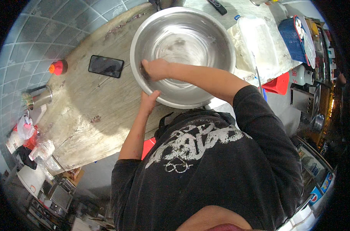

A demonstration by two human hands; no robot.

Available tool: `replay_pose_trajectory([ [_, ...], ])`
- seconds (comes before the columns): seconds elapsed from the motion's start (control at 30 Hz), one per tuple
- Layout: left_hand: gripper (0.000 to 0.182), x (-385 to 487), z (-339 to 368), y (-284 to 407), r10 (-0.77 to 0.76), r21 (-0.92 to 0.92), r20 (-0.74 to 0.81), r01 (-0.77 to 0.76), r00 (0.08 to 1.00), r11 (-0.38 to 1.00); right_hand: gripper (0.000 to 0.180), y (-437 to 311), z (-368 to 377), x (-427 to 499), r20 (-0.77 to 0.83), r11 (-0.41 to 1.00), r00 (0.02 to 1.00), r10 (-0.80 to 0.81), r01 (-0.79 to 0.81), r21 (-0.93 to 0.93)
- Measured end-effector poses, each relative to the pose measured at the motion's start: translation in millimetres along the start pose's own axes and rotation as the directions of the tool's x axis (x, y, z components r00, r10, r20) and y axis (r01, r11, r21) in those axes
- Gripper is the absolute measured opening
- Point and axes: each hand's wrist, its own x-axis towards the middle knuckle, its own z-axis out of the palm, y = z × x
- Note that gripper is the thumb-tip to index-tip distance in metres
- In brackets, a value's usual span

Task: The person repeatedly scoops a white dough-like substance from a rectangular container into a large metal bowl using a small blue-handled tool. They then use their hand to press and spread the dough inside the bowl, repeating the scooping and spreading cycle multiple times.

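A large stainless steel basin (189,95) stands before me on a wooden table, its inside wet and streaked. My left hand (148,102) grips the basin at the near left, thumb up by the rim and fingers hidden beneath. My right hand (156,69) reaches across into the basin, down at its left inner wall. That hand is blurred, and its fingertips are partly out of sight, so whether they hold anything is unclear. Greyish smears mark the basin's floor.
The wooden table (85,106) bears a smartphone (106,66), a red bottle with an orange cap (57,68) and a metal cup of thin sticks (42,97) leftward. On the right are a translucent plastic container (260,43) and a blue basket (293,42). A red stool (279,83) stands below.
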Motion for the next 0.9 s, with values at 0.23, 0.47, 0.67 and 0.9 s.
replay_pose_trajectory([
  [0.23,0.053,6.3,1.8,-7.7,0.025,-0.105,-0.025,-0.028,0.999,0.994,0.04,1.8,6.6,-47.7,0.265,0.97,0.943,-0.2,0.228,-0.08],
  [0.47,0.053,6.9,2.0,-7.2,0.037,-0.119,-0.053,-0.043,0.998,0.992,0.028,108.3,-53.8,-42.4,0.043,0.917,0.925,0.379,-0.369,-0.15],
  [0.67,0.056,11.5,-2.9,2.8,-0.046,-0.045,-0.021,0.045,0.999,0.998,0.023,150.2,-78.5,-19.6,0.121,0.815,0.807,0.578,-0.564,-0.133],
  [0.9,0.054,13.5,-9.5,4.3,-0.007,0.029,0.013,0.007,1.0,1.0,0.024,93.3,-52.4,24.2,-0.017,0.846,0.936,0.352,-0.326,-0.422],
])
